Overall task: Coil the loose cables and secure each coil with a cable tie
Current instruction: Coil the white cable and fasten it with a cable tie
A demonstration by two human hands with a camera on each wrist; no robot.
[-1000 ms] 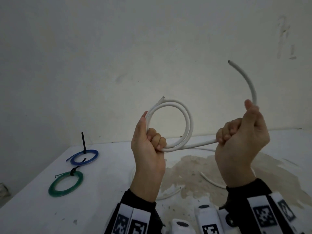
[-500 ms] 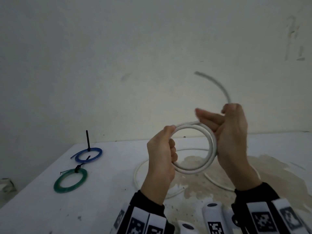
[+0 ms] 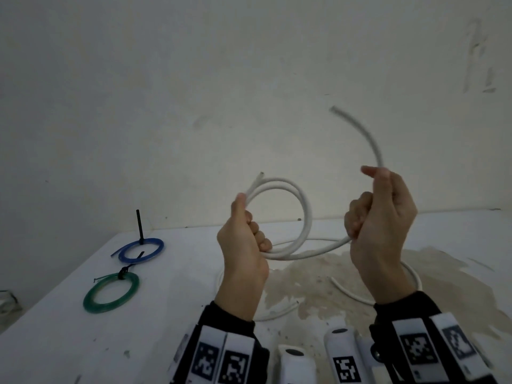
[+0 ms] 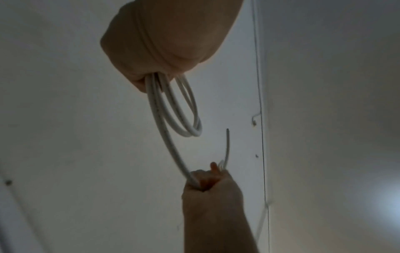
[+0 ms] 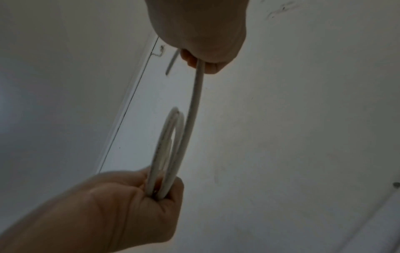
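Hands raised: left hand grips smooth round white cable loops, right hand clutches its curved tail.

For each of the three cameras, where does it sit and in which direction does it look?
Head: on the head, looking forward and down at both hands, the sleeves and the table.
Left wrist: on the left wrist, looking up past the left hand to the right hand.
Right wrist: on the right wrist, looking past the right hand to the left hand.
All three share the white cable.
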